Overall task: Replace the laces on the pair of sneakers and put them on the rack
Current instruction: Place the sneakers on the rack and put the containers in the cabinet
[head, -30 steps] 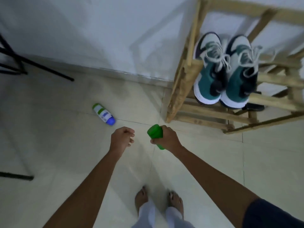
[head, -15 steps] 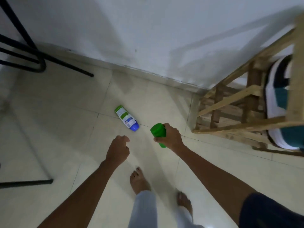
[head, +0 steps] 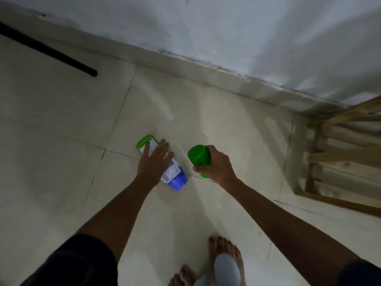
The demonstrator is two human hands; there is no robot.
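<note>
A white bottle (head: 174, 176) with a green end and a blue end lies on its side on the tiled floor. My left hand (head: 154, 162) is spread flat over its middle, fingers apart, and I cannot tell whether it touches the bottle. My right hand (head: 216, 164) is closed around a green container (head: 199, 156), held just right of the bottle. The lower part of the wooden rack (head: 340, 155) shows at the right edge. The sneakers are out of view.
A white wall (head: 247, 38) and its skirting run across the top. A black metal leg (head: 49, 50) rests on the floor at the upper left. My bare feet (head: 223, 256) stand at the bottom of the view.
The view has swung left and down, so the sneakers left the frame. My left hand has reached forward over the lying bottle. My right hand still holds the green container.
</note>
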